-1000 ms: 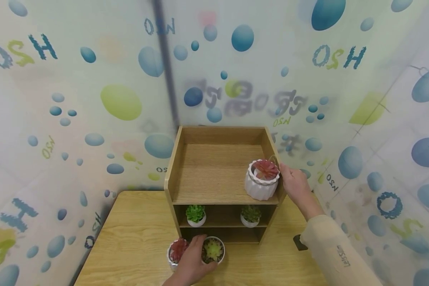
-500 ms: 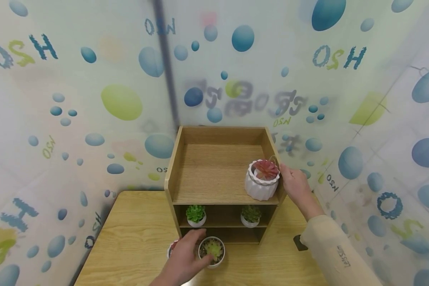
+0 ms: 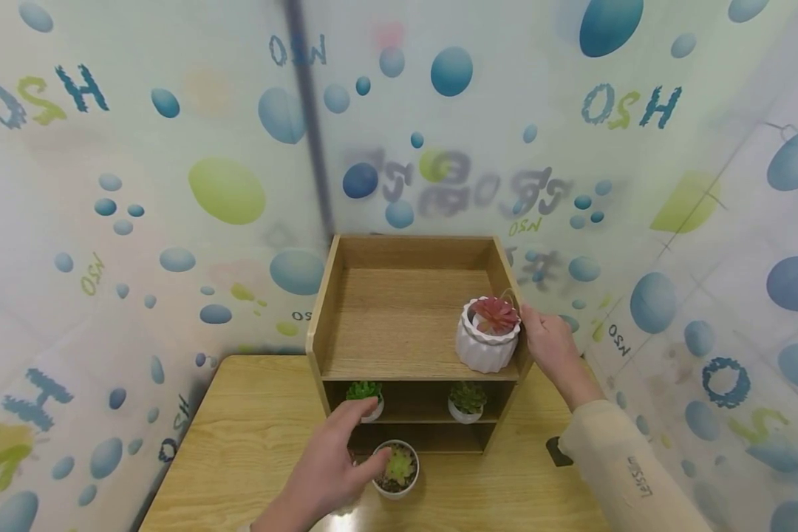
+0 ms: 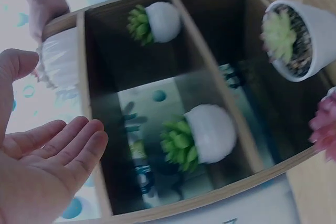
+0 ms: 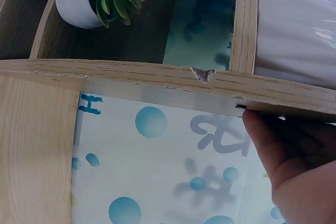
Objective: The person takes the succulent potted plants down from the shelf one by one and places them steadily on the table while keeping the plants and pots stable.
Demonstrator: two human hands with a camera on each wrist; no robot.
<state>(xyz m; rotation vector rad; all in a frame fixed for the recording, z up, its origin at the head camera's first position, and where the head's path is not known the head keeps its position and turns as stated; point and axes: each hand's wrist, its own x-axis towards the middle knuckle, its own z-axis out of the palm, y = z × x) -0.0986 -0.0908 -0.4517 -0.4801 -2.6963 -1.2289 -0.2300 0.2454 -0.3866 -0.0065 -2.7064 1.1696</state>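
My left hand [image 3: 319,465] is raised in front of a wooden shelf [image 3: 399,310], fingers extended, thumb apart, holding nothing. Its fingertips overlap a bright green succulent in a small white pot [image 3: 372,414] on the middle level. Below the thumb, a white pot with a yellow-green succulent [image 3: 399,473] stands on the table. Beside it, a pink-red succulent [image 4: 325,124] shows in the left wrist view; the hand hides most of it in the head view. My right hand [image 3: 550,347] grips the shelf's right side panel, next to a ribbed white pot with a red succulent [image 3: 487,343] on top.
Another green succulent in a white pot [image 3: 467,403] sits at the right of the middle level. The wooden table [image 3: 253,428] extends to both sides. A small black object [image 3: 558,451] lies near the right sleeve. Patterned sheeting [image 3: 226,185] stands close behind and at both sides.
My left hand has let go of the yellow-green succulent's pot, then lifted and moved left and up toward the shelf's middle level. The right hand stays in place.
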